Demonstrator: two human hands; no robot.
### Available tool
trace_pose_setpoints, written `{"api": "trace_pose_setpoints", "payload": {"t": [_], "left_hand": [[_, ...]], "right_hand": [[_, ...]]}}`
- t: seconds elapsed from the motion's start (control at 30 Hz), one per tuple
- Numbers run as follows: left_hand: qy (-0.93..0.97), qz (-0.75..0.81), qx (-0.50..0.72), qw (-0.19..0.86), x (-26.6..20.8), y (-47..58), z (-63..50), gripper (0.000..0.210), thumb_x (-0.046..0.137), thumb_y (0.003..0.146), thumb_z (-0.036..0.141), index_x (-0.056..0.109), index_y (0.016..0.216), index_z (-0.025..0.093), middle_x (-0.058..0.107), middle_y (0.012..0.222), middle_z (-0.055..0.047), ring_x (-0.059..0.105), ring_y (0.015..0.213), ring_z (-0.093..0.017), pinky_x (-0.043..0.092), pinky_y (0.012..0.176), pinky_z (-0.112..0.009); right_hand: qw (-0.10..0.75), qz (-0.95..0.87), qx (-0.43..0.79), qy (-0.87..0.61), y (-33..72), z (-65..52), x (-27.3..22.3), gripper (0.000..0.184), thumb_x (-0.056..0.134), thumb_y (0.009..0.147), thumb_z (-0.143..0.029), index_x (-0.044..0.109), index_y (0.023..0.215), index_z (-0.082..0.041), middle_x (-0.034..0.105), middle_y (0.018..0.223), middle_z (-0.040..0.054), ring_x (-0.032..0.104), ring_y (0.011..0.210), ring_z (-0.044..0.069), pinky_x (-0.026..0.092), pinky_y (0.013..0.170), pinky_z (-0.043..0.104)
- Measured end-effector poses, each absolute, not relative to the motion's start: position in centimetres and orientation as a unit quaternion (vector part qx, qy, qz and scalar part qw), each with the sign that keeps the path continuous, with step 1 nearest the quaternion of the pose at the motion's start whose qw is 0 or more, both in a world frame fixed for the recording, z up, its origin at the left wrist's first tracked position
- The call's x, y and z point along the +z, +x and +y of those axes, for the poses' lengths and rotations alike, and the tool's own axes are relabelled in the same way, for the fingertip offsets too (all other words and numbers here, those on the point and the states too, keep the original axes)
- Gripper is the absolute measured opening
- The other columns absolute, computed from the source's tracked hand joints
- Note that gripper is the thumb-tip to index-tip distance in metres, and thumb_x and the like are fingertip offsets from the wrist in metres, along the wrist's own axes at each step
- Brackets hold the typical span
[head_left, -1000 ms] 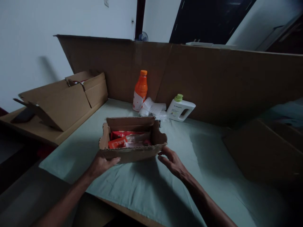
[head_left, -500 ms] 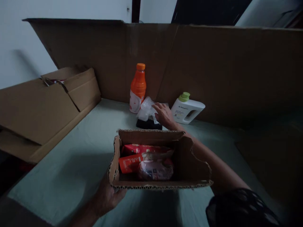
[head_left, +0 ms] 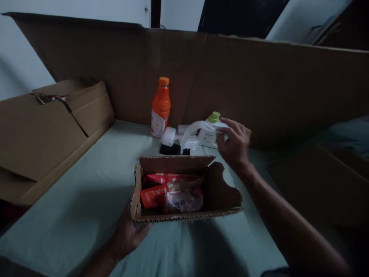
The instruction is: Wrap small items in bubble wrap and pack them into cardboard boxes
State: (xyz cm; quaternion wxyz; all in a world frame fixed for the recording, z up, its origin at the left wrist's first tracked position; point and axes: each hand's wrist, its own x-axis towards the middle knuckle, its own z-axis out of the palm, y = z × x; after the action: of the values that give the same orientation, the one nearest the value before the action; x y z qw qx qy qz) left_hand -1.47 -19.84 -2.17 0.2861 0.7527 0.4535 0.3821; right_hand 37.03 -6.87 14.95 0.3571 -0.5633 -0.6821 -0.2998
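My left hand (head_left: 127, 234) grips the lower left corner of a small open cardboard box (head_left: 225, 188), fingers beneath and thumb along the front. Inside lean a red packet (head_left: 170, 178), an orange-red packet (head_left: 154, 197) and a clear-wrapped packet (head_left: 184, 202). Beyond the box, my right hand (head_left: 235, 144) pinches one end of bubble wrap (head_left: 193, 130), which trails leftward, slightly blurred. Part of the wrap lies over a dark flat object (head_left: 170, 149). Behind my right hand stands a white jug (head_left: 208, 139) with a green cap, partly covered.
An orange bottle (head_left: 160, 105) stands upright against a tall cardboard panel (head_left: 245, 77). To the left lies a larger cardboard carton (head_left: 52, 130) with partly raised flaps. Everything rests on a pale green cloth (head_left: 95, 173). Dim brown cardboard (head_left: 311, 184) lies at right.
My right hand has moved right from over the bubble wrap and now pulls one end of it up, across the jug. My left hand still holds the box. The view has shifted slightly.
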Motion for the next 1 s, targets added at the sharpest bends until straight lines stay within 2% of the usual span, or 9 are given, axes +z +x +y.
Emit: {"api": "trace_pose_setpoints", "payload": {"t": [0.07,0.17,0.33,0.47,0.6,0.7,0.83,0.93,1.0], "left_hand": [[0.75,0.447,0.384,0.301,-1.4,-1.3,-19.6,0.054,0.066,0.084,0.047,0.062,0.128,0.017,0.07,0.127,-0.017,0.065,0.121,-0.035,0.053,0.106,-0.052],[0.74,0.442,0.363,0.354,0.0,-1.3,-19.4,0.047,0.064,0.083,0.048,0.067,0.117,0.016,0.076,0.11,-0.013,0.07,0.111,-0.033,0.057,0.1,-0.046],[0.713,0.479,0.355,0.37,1.5,-1.2,-19.5,0.054,0.068,0.076,0.051,0.064,0.116,0.015,0.075,0.101,-0.012,0.071,0.103,-0.033,0.056,0.099,-0.048],[0.712,0.485,0.364,0.355,2.5,-1.6,-20.3,0.058,0.068,0.076,0.047,0.056,0.123,0.016,0.071,0.113,-0.013,0.069,0.105,-0.031,0.056,0.095,-0.046],[0.716,0.488,0.375,0.33,3.2,-1.9,-20.9,0.058,0.067,0.078,0.044,0.053,0.127,0.016,0.067,0.119,-0.014,0.067,0.108,-0.029,0.055,0.096,-0.044],[0.705,0.494,0.381,0.338,3.2,-1.4,-21.0,0.059,0.067,0.078,0.045,0.053,0.126,0.015,0.068,0.118,-0.015,0.067,0.109,-0.029,0.055,0.097,-0.044],[0.696,0.519,0.37,0.33,2.1,-1.1,-21.5,0.048,0.066,0.075,0.048,0.063,0.11,0.016,0.073,0.11,-0.014,0.069,0.106,-0.031,0.055,0.097,-0.046],[0.702,0.534,0.342,0.323,0.8,-1.4,-22.6,0.031,0.068,0.071,0.049,0.068,0.087,0.023,0.076,0.091,-0.009,0.07,0.103,-0.034,0.056,0.095,-0.048],[0.702,0.533,0.333,0.336,0.2,-1.4,-23.1,0.027,0.07,0.068,0.05,0.067,0.08,0.026,0.075,0.082,-0.006,0.07,0.101,-0.034,0.058,0.092,-0.048]], "right_hand": [[0.316,-0.692,-0.335,-0.555,39.1,-14.4,14.7,0.008,0.058,0.09,-0.018,0.065,0.091,-0.023,0.069,0.129,0.0072,0.061,0.122,0.029,0.039,0.1,0.048],[0.221,-0.708,-0.346,-0.574,40.2,-24.9,12.6,0.01,0.062,0.087,-0.013,0.065,0.091,-0.022,0.071,0.126,0.0093,0.064,0.119,0.031,0.04,0.098,0.048],[0.133,-0.774,-0.181,-0.592,38.3,-34.7,9.1,0.012,0.058,0.091,-0.012,0.066,0.092,-0.022,0.075,0.117,0.008,0.067,0.114,0.028,0.043,0.097,0.047],[0.178,-0.797,-0.022,-0.577,37.2,-35.7,9.8,0.01,0.063,0.093,-0.029,0.068,0.099,-0.023,0.074,0.119,0.0081,0.065,0.115,0.029,0.044,0.099,0.051],[0.293,-0.713,0.089,-0.63,35.9,-31.7,10.3,0.031,0.058,0.096,-0.042,0.066,0.119,-0.023,0.071,0.124,0.012,0.066,0.111,0.029,0.051,0.091,0.047],[0.352,-0.676,0.184,-0.621,33.8,-27.5,9.1,0.051,0.059,0.091,-0.052,0.059,0.131,-0.019,0.07,0.122,0.0153,0.068,0.103,0.03,0.056,0.079,0.043],[0.381,-0.684,0.195,-0.59,31.1,-26.2,6.1,0.044,0.054,0.091,-0.055,0.064,0.113,-0.019,0.07,0.105,0.0119,0.066,0.091,0.026,0.056,0.077,0.04],[0.372,-0.668,0.139,-0.629,31.0,-28.9,3.2,0.034,0.053,0.091,-0.052,0.064,0.095,-0.02,0.069,0.089,0.0095,0.063,0.079,0.024,0.055,0.074,0.039],[0.36,-0.662,0.113,-0.648,31.5,-30.8,1.9,0.031,0.054,0.091,-0.051,0.064,0.092,-0.021,0.068,0.085,0.0092,0.062,0.076,0.025,0.055,0.073,0.04]]}}
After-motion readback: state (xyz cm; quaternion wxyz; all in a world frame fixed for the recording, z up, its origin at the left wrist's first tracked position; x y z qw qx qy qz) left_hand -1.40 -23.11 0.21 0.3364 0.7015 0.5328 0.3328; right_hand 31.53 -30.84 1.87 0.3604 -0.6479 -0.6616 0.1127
